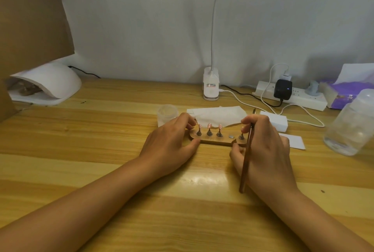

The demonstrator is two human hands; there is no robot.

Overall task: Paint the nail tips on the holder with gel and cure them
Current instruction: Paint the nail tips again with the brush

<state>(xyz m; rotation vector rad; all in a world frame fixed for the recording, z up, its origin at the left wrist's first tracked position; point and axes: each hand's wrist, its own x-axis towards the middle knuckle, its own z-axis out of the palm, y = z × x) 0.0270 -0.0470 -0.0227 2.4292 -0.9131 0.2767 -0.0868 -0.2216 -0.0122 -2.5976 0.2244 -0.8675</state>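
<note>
Head view: the wooden holder [214, 141] lies on the worktop [101, 150], pink nail tips [209, 126] standing along it. The left hand [172, 144] pinches the holder's left end; the right hand [267, 146] pinches its right end, a brush [245, 166] tucked in its fingers.

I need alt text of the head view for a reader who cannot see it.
Two hands hold a wooden holder of pink nail tips by its ends on a table: the left hand at the left end, the right hand at the right end, also holding a brush. A white curing lamp stands far left.
</note>
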